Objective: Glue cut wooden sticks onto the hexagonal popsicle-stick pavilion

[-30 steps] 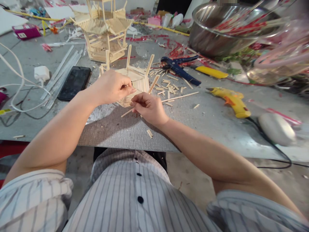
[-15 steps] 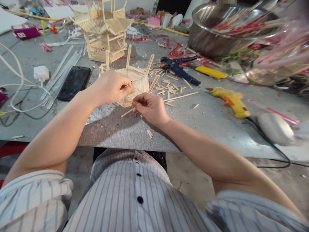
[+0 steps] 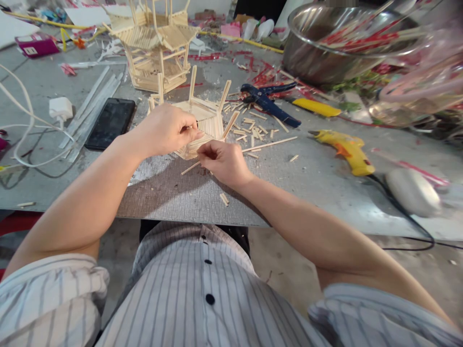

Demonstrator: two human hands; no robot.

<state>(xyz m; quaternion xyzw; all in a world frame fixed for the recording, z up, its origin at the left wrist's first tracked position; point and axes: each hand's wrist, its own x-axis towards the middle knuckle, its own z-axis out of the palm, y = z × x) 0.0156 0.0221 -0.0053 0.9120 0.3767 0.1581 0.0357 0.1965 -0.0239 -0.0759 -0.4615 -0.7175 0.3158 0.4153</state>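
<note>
A small frame of pale wooden sticks (image 3: 211, 124), with short posts standing up at its corners, sits on the table before me. My left hand (image 3: 170, 127) is closed over its near left part, thumb and fingertips pinched together; what lies between them is too small to name. Against the near edge, my right hand (image 3: 226, 161) is closed too, its fingertips pressed together and their contents hidden. A thin wooden stick (image 3: 190, 168) pokes out below the right fingertips, on the table side. Both hands partly cover the frame.
Behind stands a taller stick pavilion (image 3: 157, 53). Cut stick pieces (image 3: 253, 130), blue cutters (image 3: 269, 103), a yellow knife (image 3: 316, 107) and a yellow glue gun (image 3: 343, 149) lie rightward, below a steel pot (image 3: 311, 58). Leftward are a phone (image 3: 111, 124), clear strips (image 3: 85, 106) and a white charger (image 3: 61, 108).
My right hand has shifted very slightly to the left against the frame. The left hand stays in about the same place, and the view has moved a little.
</note>
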